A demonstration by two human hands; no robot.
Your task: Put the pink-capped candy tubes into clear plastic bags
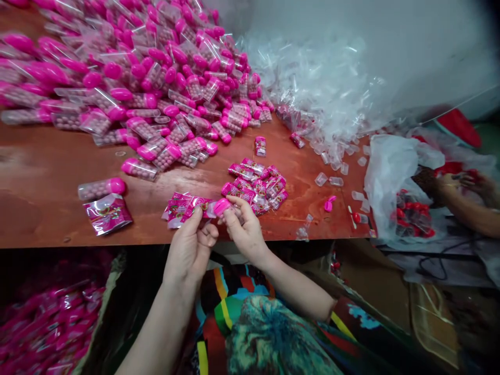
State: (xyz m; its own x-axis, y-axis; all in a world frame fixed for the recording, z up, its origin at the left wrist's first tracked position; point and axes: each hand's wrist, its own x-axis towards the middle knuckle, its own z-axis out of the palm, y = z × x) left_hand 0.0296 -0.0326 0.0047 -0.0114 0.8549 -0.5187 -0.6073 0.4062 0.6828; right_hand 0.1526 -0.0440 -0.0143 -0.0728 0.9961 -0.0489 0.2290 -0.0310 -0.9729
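Above the table's (47,211) near edge, I've got a pink-capped tube (222,207) between both hands. Right hand (249,234) is clamped on it by the cap, thumb against fingers. Left hand (190,237) looks pinched on a pink wrapper (205,209); can't tell where wrapper meets tube. My read: tube light, stiff, slick, might crack if squeezed hard; wrapper soft, slippery, creases easily. I'd hold the tube by its cap sides, wrapper flat near its end.
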